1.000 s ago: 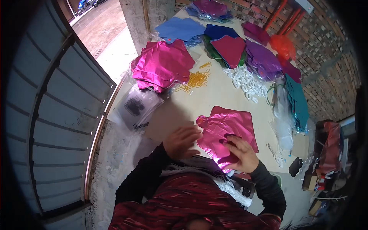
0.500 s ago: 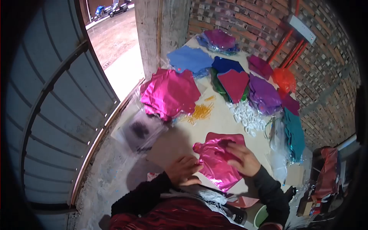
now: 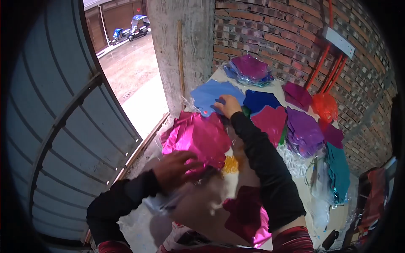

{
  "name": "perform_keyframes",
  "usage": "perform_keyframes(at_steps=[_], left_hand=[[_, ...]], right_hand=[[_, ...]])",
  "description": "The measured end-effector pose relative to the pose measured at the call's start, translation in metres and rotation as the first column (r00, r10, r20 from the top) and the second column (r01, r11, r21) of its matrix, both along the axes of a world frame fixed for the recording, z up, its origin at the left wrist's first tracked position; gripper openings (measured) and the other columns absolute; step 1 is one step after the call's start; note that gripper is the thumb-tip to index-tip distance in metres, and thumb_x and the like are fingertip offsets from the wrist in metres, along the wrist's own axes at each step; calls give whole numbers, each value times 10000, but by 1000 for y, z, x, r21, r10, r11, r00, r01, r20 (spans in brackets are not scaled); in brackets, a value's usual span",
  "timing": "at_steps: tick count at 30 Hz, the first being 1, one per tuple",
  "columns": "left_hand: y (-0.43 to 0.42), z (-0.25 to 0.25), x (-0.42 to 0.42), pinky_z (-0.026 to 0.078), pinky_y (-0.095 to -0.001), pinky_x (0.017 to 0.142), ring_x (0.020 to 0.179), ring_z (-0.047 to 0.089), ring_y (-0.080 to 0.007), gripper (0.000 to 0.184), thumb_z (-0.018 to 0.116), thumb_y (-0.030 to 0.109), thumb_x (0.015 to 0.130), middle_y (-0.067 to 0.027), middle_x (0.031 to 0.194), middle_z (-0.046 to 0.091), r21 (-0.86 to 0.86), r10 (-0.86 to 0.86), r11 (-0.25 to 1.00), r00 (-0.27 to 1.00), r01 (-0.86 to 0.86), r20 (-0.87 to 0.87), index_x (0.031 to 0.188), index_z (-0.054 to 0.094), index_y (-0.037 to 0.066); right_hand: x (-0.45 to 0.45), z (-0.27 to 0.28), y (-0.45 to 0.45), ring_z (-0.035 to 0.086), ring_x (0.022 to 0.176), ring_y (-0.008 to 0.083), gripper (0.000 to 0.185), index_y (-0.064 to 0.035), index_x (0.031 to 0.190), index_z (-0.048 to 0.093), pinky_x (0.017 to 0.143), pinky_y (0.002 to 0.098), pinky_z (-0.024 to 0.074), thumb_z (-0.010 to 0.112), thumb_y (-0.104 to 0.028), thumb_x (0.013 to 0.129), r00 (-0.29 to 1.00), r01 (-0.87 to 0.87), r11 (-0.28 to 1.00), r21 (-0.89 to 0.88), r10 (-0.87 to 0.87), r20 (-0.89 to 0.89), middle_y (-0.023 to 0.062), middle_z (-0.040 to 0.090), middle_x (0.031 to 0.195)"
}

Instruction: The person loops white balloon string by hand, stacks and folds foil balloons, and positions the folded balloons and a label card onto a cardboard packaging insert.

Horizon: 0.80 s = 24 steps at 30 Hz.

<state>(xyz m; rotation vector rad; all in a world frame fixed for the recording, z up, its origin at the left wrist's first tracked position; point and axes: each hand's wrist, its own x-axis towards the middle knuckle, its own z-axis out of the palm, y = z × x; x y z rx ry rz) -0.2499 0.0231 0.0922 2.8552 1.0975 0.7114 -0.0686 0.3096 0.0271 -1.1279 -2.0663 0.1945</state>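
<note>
My right hand (image 3: 228,105) reaches to the light blue stack (image 3: 211,93) at the back of the table, its fingertips on or just above the near right edge. Whether it grips a sheet is unclear. Over the near left edge of the shiny pink stack (image 3: 196,137) is my left hand (image 3: 175,168), fingers apart and slightly blurred, with nothing visible in it. Beneath my right forearm lies a separate pink piece (image 3: 244,213), partly covered by the sleeve and in shadow. Yellow clips (image 3: 230,165) sit beside the pink stack.
White clips (image 3: 293,160), a purple stack (image 3: 304,131), a crimson piece (image 3: 270,122), a dark blue piece (image 3: 260,100) and a teal stack (image 3: 338,173) lie to the right. A metal door (image 3: 55,126) stands left; a brick wall (image 3: 270,38) rises behind.
My right hand has left the near pink piece and reached far forward to the light blue stack. My left hand has moved left and forward to the shiny pink stack. The view has tilted up.
</note>
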Motion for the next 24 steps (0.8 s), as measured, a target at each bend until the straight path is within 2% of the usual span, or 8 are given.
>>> perform_keyframes(at_steps=[2, 6, 10, 14, 17, 20, 21, 24], left_hand=[[58, -25, -20, 475, -395, 789, 943, 559, -299, 253, 660, 201, 785, -125, 1001, 581, -152, 76, 987, 988, -56, 133, 992, 615, 63], [147, -60, -47, 474, -399, 788, 918, 563, -325, 209, 639, 163, 794, -142, 978, 587, 37, 127, 990, 974, -137, 189, 968, 616, 51], [209, -87, -50, 465, -421, 766, 874, 569, -343, 157, 624, 114, 780, -146, 898, 600, 7, 109, 993, 955, -115, 277, 917, 612, 39], [249, -93, -26, 473, -372, 794, 910, 581, -321, 188, 618, 112, 788, -156, 932, 609, 24, 112, 992, 945, -125, 307, 951, 613, 18], [265, -104, -6, 468, -367, 794, 894, 587, -325, 174, 619, 134, 791, -159, 921, 614, -166, 243, 967, 896, -194, 371, 908, 615, 6], [253, -112, 12, 474, -363, 773, 872, 593, -329, 165, 623, 146, 787, -166, 917, 617, 53, 193, 971, 898, -232, 394, 864, 620, 0], [251, -111, 12, 483, -340, 738, 864, 608, -279, 231, 647, 198, 792, -174, 918, 613, 43, 230, 964, 903, -263, 363, 884, 615, -11], [253, -107, 16, 493, -335, 664, 795, 625, -223, 278, 667, 290, 807, -130, 865, 630, -417, 570, 811, 716, -410, 403, 875, 619, 25]], right_hand=[[-26, -9, 14, 567, 930, 336, 378, -84, 965, 653, 877, 421, 422, 729, -329, 687, 997, 74, 997, 35, -74, 3, 158, 611, 943], [-30, -24, 35, 574, 868, 298, 307, -112, 867, 643, 866, 434, 403, 755, -309, 660, 992, 74, 983, -167, -55, 116, 107, 600, 812], [-24, -46, 57, 591, 648, 249, 223, -64, 719, 620, 636, 368, 443, 729, -259, 704, 984, -62, 923, -381, -7, -176, 79, 601, 629], [-12, -50, 62, 560, 574, 185, 243, -28, 693, 612, 558, 338, 429, 683, -248, 767, 951, -141, 902, -409, 9, -308, 89, 596, 618], [-9, -45, 60, 502, 568, 121, 242, -35, 714, 608, 548, 301, 407, 643, -247, 825, 932, -149, 873, -464, -33, -361, 36, 569, 617], [-6, -47, 71, 427, 560, 63, 227, -70, 725, 593, 520, 251, 365, 599, -237, 878, 814, -250, 788, -562, -143, -562, -38, 522, 622], [-3, -44, 69, 420, 558, 59, 222, -75, 734, 592, 515, 246, 360, 591, -238, 885, 768, -278, 763, -584, -189, -612, -42, 518, 626], [0, -41, 63, 417, 554, 57, 213, -79, 753, 590, 505, 237, 356, 580, -237, 896, 710, -353, 744, -567, -181, -680, -43, 520, 646]])
